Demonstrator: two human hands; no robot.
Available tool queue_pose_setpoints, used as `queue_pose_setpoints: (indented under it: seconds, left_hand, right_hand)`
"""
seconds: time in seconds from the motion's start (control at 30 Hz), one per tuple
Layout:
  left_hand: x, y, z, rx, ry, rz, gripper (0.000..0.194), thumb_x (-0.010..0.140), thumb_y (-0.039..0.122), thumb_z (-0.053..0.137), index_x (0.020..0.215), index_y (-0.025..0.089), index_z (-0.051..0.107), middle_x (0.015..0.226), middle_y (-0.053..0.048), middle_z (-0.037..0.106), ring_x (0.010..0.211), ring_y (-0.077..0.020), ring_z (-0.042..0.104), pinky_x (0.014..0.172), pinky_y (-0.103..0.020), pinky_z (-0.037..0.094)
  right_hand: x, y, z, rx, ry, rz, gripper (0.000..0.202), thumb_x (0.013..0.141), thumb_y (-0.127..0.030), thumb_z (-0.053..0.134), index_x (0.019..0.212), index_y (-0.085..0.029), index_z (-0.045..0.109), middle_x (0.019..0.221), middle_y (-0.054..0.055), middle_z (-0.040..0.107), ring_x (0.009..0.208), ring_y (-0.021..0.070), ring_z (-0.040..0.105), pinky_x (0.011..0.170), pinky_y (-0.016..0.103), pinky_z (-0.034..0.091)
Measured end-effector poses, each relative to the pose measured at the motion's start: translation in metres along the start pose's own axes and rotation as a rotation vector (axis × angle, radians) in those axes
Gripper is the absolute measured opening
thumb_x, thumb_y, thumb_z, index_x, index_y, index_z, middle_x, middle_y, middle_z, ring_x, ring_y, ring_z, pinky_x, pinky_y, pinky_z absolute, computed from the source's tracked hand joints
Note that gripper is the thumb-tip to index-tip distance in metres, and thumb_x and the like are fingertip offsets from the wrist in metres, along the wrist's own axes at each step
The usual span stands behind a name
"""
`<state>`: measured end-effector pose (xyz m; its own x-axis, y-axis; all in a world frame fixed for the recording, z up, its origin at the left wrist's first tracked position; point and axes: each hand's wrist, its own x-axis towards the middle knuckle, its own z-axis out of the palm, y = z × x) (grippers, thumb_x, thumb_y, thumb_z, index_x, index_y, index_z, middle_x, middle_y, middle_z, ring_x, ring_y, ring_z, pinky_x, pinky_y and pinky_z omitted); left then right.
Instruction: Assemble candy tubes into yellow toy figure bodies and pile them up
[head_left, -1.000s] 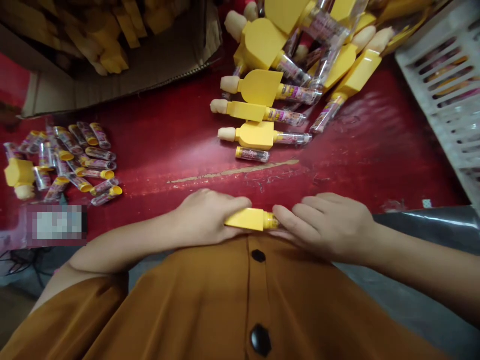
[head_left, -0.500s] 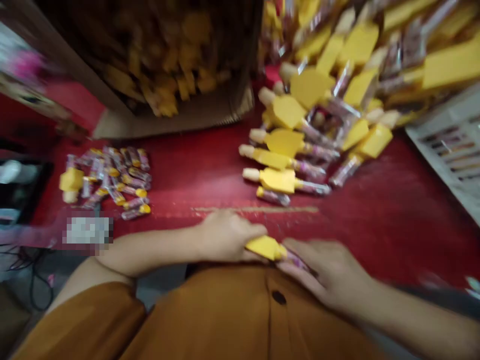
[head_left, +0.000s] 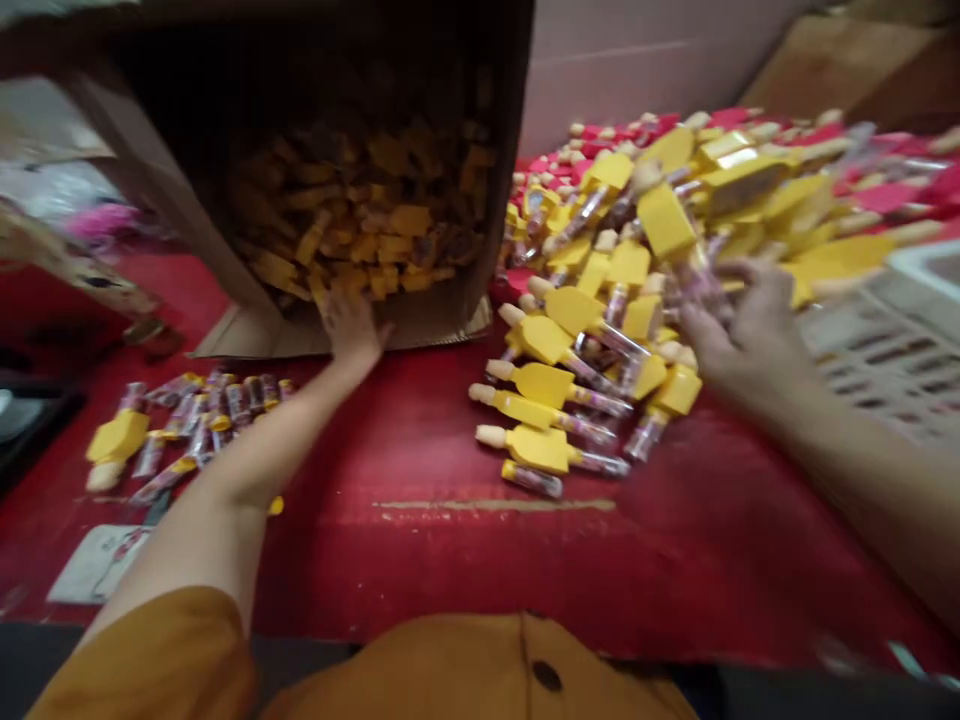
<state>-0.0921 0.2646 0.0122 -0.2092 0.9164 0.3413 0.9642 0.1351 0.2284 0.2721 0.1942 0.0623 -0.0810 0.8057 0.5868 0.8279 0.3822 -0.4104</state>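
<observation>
My left hand reaches over the front flap of a cardboard box, its fingers stretched out and touching the heap of yellow pieces inside. My right hand grips the clear tube end of a yellow toy over the pile at the right. This toy has a flat yellow body, and its tube has purplish contents. Below it, similar yellow toys with pale knobs and clear tubes lie roughly in rows on the red table.
Loose small tubes with yellow caps lie at the left, beside one yellow toy. Pink pieces are heaped behind the right pile. A white slotted basket stands at the right. A pale card lies near the front left.
Both hands have left the front of my body, where they held a yellow toy together. The left went forward into the box; the right carried the toy to the right pile. The view tilted up.
</observation>
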Motion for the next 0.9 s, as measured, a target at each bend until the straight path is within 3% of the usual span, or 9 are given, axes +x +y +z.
queue_pose_setpoints:
  seconds: [0.1, 0.2, 0.27, 0.33, 0.4, 0.47, 0.63, 0.8, 0.9]
  left_hand:
    - [0.031, -0.020, 0.013, 0.040, -0.004, -0.099, 0.073, 0.078, 0.046, 0.049, 0.131, 0.004, 0.021, 0.139, -0.024, 0.014, 0.124, -0.0416, 0.020, 0.094, -0.059, 0.022]
    - [0.044, -0.028, 0.011, 0.023, -0.069, -0.078, 0.067, 0.083, 0.042, 0.041, 0.130, 0.001, 0.018, 0.137, -0.024, 0.017, 0.119, -0.0380, 0.029, 0.090, -0.055, 0.030]
    - [0.046, -0.029, 0.007, 0.029, -0.100, -0.063, 0.064, 0.081, 0.039, 0.044, 0.129, 0.003, 0.022, 0.134, -0.023, 0.023, 0.117, -0.0376, 0.032, 0.089, -0.053, 0.032]
    - [0.043, -0.030, 0.002, 0.042, -0.115, -0.055, 0.064, 0.077, 0.037, 0.050, 0.127, 0.004, 0.027, 0.131, -0.023, 0.028, 0.114, -0.0393, 0.035, 0.087, -0.054, 0.033]
    - [0.035, -0.032, -0.002, 0.052, -0.127, -0.041, 0.065, 0.073, 0.038, 0.055, 0.125, 0.008, 0.031, 0.129, -0.022, 0.030, 0.110, -0.0401, 0.040, 0.083, -0.053, 0.036]
    - [0.024, -0.035, -0.003, 0.061, -0.134, -0.012, 0.066, 0.069, 0.040, 0.061, 0.124, 0.013, 0.036, 0.127, -0.020, 0.032, 0.106, -0.0396, 0.044, 0.081, -0.051, 0.039]
    - [0.006, -0.047, -0.001, 0.019, -0.117, 0.039, 0.069, 0.063, 0.032, 0.069, 0.123, 0.017, 0.039, 0.125, -0.016, 0.036, 0.104, -0.0304, 0.048, 0.086, -0.038, 0.041]
    - [0.002, -0.057, -0.003, -0.246, -0.035, -0.033, 0.058, 0.065, 0.042, 0.063, 0.109, 0.006, 0.050, 0.116, -0.010, 0.039, 0.114, -0.0235, 0.037, 0.095, -0.032, 0.032]
    - [0.001, -0.061, -0.006, -0.331, 0.026, -0.081, 0.043, 0.058, 0.034, 0.068, 0.092, 0.008, 0.058, 0.107, -0.011, 0.048, 0.112, -0.0261, 0.039, 0.096, -0.035, 0.033]
  right_hand:
    - [0.029, 0.025, 0.004, -0.178, 0.003, 0.213, 0.041, 0.082, -0.024, 0.037, 0.121, -0.014, 0.028, 0.113, 0.017, 0.041, 0.100, 0.0274, 0.047, 0.082, 0.047, 0.041]
    - [0.030, 0.024, 0.004, -0.380, 0.002, 0.300, 0.052, 0.078, -0.023, 0.046, 0.123, -0.005, 0.028, 0.119, 0.022, 0.034, 0.114, 0.0343, 0.033, 0.095, 0.051, 0.029]
    - [0.010, 0.003, 0.003, -0.443, 0.003, 0.082, 0.054, 0.079, -0.027, 0.048, 0.123, -0.001, 0.030, 0.119, 0.025, 0.033, 0.113, 0.0368, 0.030, 0.094, 0.053, 0.025]
    - [-0.023, -0.026, 0.006, -0.364, -0.019, -0.341, 0.040, 0.082, -0.024, 0.044, 0.114, -0.001, 0.039, 0.103, 0.024, 0.046, 0.099, 0.0310, 0.041, 0.083, 0.048, 0.034]
    - [-0.063, -0.053, 0.013, -0.213, -0.237, -0.550, 0.015, 0.083, -0.020, 0.042, 0.096, -0.014, 0.048, 0.085, 0.009, 0.053, 0.077, 0.0167, 0.048, 0.069, 0.030, 0.041]
    - [-0.100, -0.068, 0.027, -0.148, -0.395, -0.619, 0.013, 0.083, -0.014, 0.041, 0.090, -0.013, 0.052, 0.075, 0.006, 0.052, 0.067, 0.0147, 0.044, 0.059, 0.027, 0.035]
    - [-0.136, -0.077, 0.064, -0.224, -0.431, -0.469, 0.019, 0.085, -0.019, 0.042, 0.094, -0.011, 0.057, 0.075, 0.008, 0.050, 0.067, 0.0177, 0.040, 0.063, 0.030, 0.032]
    - [-0.145, -0.085, 0.066, -0.253, -0.411, -0.263, 0.015, 0.082, -0.023, 0.047, 0.086, -0.011, 0.055, 0.078, 0.010, 0.049, 0.072, 0.0206, 0.040, 0.062, 0.031, 0.033]
    - [-0.162, -0.081, 0.065, -0.176, -0.398, -0.194, 0.015, 0.083, -0.024, 0.047, 0.087, -0.010, 0.051, 0.082, 0.011, 0.050, 0.074, 0.0208, 0.042, 0.065, 0.032, 0.036]
